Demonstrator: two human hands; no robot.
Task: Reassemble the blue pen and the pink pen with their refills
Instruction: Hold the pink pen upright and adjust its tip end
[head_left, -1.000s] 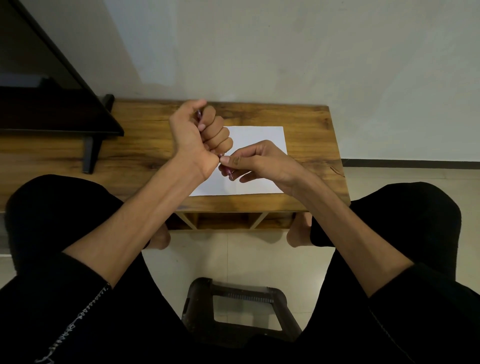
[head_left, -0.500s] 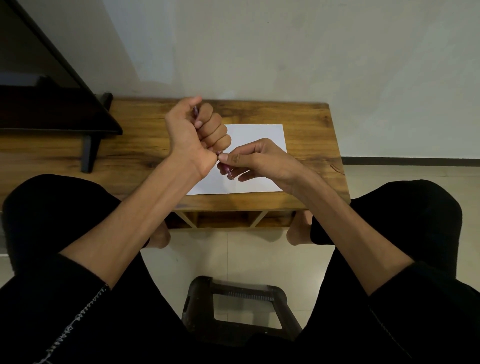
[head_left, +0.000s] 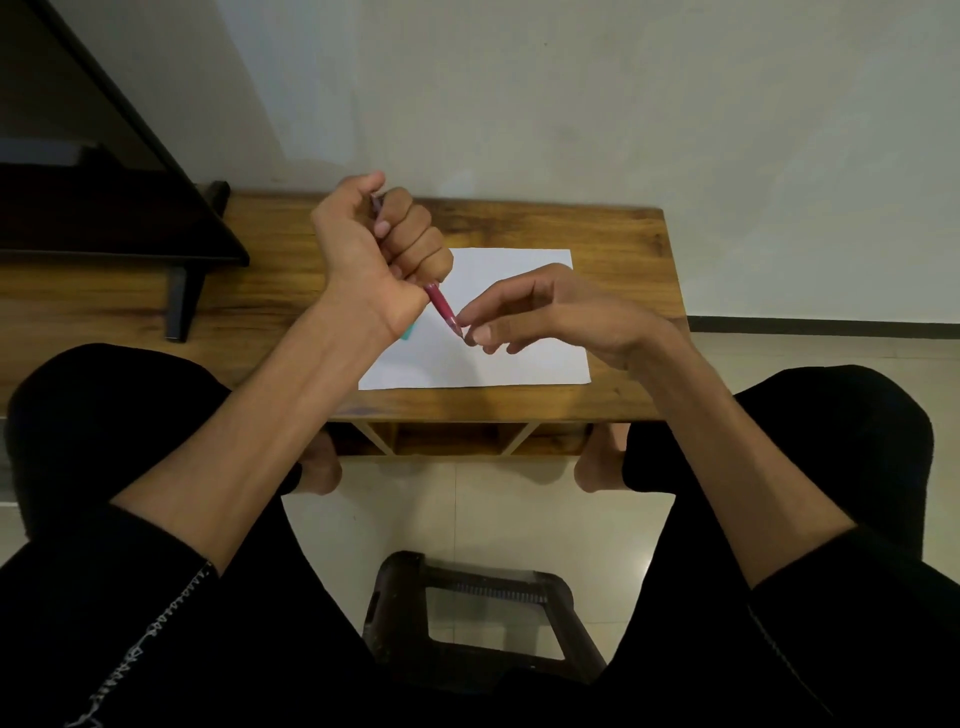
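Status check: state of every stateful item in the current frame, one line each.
Pink pen: held in the air, tilted, tip end towards the person.
Left hand: fisted around the pink pen's barrel.
Right hand: fingertips pinching the pink pen's tip end.
Blue-green pen piece: lying on the paper, mostly hidden by the left wrist.
White paper sheet: flat on the wooden table.

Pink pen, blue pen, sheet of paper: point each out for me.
pink pen (head_left: 441, 307), head view, barrel below the left fist.
blue pen (head_left: 409, 332), head view, teal end showing beside the left wrist.
sheet of paper (head_left: 524, 364), head view, bare near part.
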